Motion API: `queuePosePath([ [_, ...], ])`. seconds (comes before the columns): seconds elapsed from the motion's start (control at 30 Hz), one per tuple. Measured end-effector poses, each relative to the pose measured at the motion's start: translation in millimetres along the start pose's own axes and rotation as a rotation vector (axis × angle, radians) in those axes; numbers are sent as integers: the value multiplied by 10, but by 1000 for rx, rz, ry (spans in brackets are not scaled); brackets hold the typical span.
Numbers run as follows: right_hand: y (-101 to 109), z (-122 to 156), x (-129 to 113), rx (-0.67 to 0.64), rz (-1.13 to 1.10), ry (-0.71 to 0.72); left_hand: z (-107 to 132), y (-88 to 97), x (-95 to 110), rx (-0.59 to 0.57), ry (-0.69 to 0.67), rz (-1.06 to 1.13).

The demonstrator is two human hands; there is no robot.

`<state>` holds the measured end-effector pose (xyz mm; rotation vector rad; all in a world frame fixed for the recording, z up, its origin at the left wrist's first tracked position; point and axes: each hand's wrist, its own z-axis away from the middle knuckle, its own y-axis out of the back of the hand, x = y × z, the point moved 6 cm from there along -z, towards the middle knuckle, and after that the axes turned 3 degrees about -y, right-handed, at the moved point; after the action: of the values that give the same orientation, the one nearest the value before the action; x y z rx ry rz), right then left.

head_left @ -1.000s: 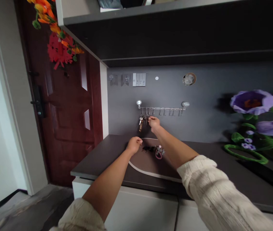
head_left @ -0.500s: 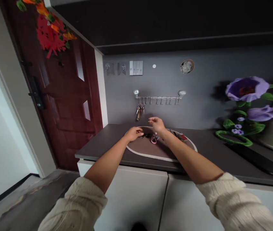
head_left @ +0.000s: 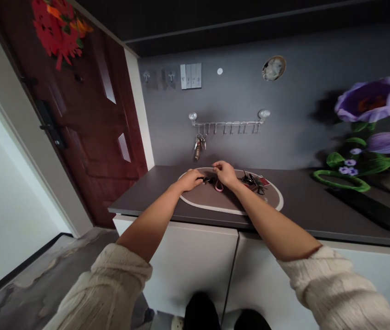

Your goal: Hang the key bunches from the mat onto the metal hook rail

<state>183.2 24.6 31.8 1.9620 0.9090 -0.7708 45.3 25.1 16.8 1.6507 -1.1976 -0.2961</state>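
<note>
My left hand (head_left: 190,180) rests low at the left side of an oval brown mat (head_left: 231,205) with a pale rim. Its fingertips close on a small bunch of black keys (head_left: 208,180), partly covered by the fingers. Just right of it, my right hand (head_left: 225,174) hovers above the mat with curled fingers, thumb and forefinger close together. Anything between them is too small to make out. A pink loop (head_left: 219,185) lies under that hand, its upper part hidden. More dark keys (head_left: 250,178) and a red tag (head_left: 264,181) lie to the right on the mat.
A hook rail (head_left: 228,123) on the grey wall carries a bunch of keys (head_left: 198,149) at its left end. Purple artificial flowers (head_left: 374,101) and a long black object (head_left: 370,211) occupy the counter's right side. A dark cabinet (head_left: 236,23) overhangs above.
The view has tilted down and come closer. My left fingers, apart before, now close at the black keys. My right hand has lowered slightly toward the mat over the pink loop.
</note>
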Motion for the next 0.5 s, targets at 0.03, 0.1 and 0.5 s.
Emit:
queuePosePath([
  [0.03,-5,1,-6,-6,25,5,-1,-6,3,4,-9,-7],
  [0.1,-16,4,-12,-16,47,11,-2,-19,5,7,-14,-20],
  [0.5,-56,-5,-8,-17,55,46,-25,-57,-126,48,105,-209],
])
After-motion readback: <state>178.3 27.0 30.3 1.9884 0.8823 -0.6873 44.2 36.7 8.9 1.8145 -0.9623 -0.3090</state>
